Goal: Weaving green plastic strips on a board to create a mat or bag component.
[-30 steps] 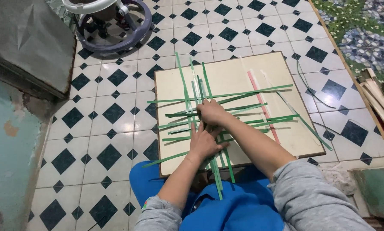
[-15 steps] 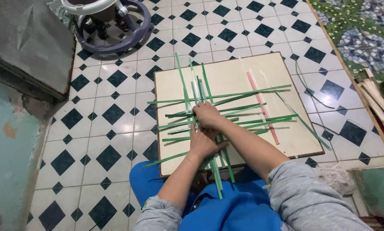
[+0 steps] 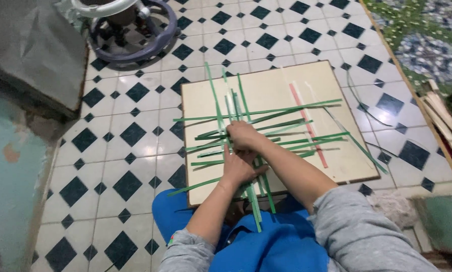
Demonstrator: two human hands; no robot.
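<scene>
A cream square board (image 3: 286, 88) lies on the tiled floor in front of me. Several long green strips (image 3: 279, 111) cross each other on it, some lengthwise, some sideways. My right hand (image 3: 243, 136) presses down where the strips cross, fingers curled onto them. Just below it, my left hand (image 3: 237, 170) rests flat on the near strips, fingers touching the right wrist. A pink strip (image 3: 308, 123) lies diagonally on the board to the right, apart from both hands. Whether either hand pinches a strip is hidden.
Black-and-white diamond floor tiles (image 3: 135, 136) surround the board. A round purple-grey ring object (image 3: 130, 30) stands at the far left. Wooden sticks (image 3: 445, 121) lie at the right edge beside a green patterned mat (image 3: 422, 35). My blue garment (image 3: 281, 242) is below.
Both hands stay at the crossing of the strips; the right hand has shifted very slightly. The strips lie as before.
</scene>
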